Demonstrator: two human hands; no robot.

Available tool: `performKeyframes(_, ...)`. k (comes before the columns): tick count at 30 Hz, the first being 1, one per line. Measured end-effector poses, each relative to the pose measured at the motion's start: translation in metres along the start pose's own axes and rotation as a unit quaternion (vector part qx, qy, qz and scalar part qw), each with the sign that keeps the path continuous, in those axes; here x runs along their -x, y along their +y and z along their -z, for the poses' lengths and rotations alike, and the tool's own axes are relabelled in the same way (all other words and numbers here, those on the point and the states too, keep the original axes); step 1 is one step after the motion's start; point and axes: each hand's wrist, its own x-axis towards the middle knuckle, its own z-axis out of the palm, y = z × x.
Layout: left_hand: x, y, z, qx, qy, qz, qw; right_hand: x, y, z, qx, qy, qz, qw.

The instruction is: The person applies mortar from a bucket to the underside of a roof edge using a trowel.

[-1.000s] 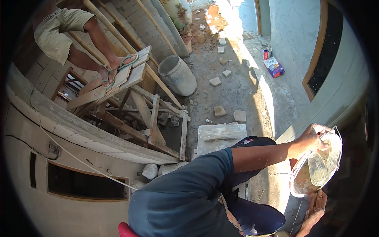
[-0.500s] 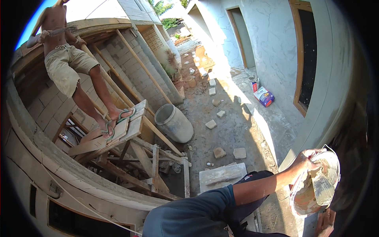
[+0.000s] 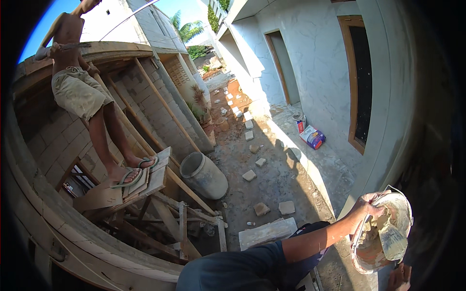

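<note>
Left hand (image 3: pixel 370 203) is closed around the rim of a bucket (image 3: pixel 381 242), fingers curled over the near edge, arm stretched out from a dark blue sleeve (image 3: pixel 233 269). The bucket is tilted, open side up, with pale mortar (image 3: pixel 391 233) inside. Right hand (image 3: pixel 400 279) shows only partly, just below the bucket at the frame's lower edge; cannot tell whether it is closed or touching the bucket.

Well left of the bucket, another person (image 3: pixel 82 92) in sandals stands on a wooden scaffold plank (image 3: pixel 145 182) against a block wall (image 3: pixel 160 116). A grey concrete drum (image 3: pixel 204 174) lies between plank and bucket, with loose stones (image 3: pixel 262 208) on the dirt and a flat slab (image 3: pixel 267 233) nearer the bucket.

Against half a second ago: the view has tipped up, showing more sky and house wall; the bucket sits lower right, grip unchanged, and the standing person stays on the plank.
</note>
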Motion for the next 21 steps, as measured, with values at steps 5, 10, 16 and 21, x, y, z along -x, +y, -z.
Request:
performKeyframes(5, -0.001, -0.007, 0.002, 0.016, -0.019, -0.005, 1.0, 0.011, -0.013, 0.01, -0.021, 0.033, -0.045, 0.998)
performKeyframes(10, -0.003, -0.004, 0.007, 0.053, -0.022, 0.018, 0.998, 0.009, -0.035, 0.019, -0.03, 0.054, -0.101, 0.993)
performKeyframes(16, -0.012, -0.007, -0.006, 0.075, -0.003, 0.011, 0.997, 0.02, -0.034, 0.037, -0.004, -0.008, -0.171, 0.985)
performKeyframes(21, -0.008, -0.007, -0.02, 0.067, 0.029, 0.004, 0.997, 0.034, -0.01, 0.041, -0.014, 0.019, -0.155, 0.988)
